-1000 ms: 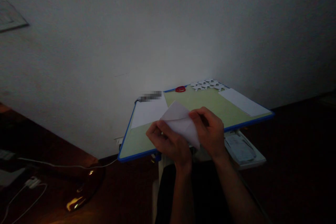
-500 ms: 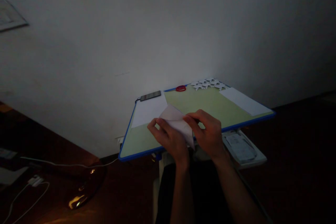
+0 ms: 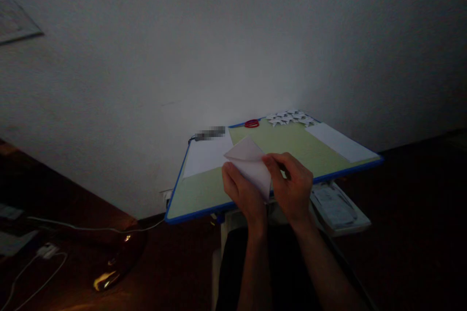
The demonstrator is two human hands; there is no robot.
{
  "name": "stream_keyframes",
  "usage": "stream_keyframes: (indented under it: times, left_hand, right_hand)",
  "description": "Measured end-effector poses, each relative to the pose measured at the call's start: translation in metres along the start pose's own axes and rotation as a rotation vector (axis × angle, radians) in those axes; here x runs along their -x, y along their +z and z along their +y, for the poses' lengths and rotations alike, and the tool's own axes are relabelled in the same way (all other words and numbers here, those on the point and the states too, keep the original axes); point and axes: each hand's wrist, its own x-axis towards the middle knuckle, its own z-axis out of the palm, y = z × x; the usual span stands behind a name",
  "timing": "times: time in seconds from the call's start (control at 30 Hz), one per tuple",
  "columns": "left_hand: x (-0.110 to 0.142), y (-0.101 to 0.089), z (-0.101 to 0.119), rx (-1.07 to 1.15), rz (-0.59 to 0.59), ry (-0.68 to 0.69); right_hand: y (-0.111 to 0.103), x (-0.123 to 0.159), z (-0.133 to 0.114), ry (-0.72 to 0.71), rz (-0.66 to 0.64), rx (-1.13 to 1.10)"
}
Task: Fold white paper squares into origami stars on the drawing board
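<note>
A folded piece of white paper is held up over the near edge of a small green desk with a blue rim. My left hand grips the paper's left side from below, thumb on its face. My right hand pinches its right side, fingers curled over the fold. The two hands sit close together, almost touching.
On the desk lie a white sheet at the left, another white sheet at the right, several folded paper stars, a red ring and a dark phone. A tray hangs under the desk. White cables trail on the dark floor.
My left hand has slid right along the paper, closer to my right hand. The paper's upper corner has risen and tilted up a little.
</note>
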Motion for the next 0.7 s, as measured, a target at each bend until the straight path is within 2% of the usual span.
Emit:
stream_keyframes:
  times: [0.13, 0.3, 0.53, 0.7]
  left_hand:
    - [0.0098, 0.0048, 0.0029, -0.079, 0.029, 0.067]
    - [0.0085, 0.0015, 0.0042, -0.165, 0.031, 0.148]
    - [0.0054, -0.0016, 0.0025, -0.063, -0.009, 0.094]
    - [0.0031, -0.0033, 0.0079, -0.088, 0.002, 0.097]
  right_hand:
    - [-0.0014, -0.0011, 0.0029, 0.019, 0.098, 0.036]
    - [-0.0010, -0.0017, -0.0005, 0.034, 0.093, 0.024]
    - [0.0030, -0.0005, -0.0041, 0.060, 0.076, -0.012]
    - [0.0037, 0.0004, -0.0029, 0.053, 0.044, -0.040]
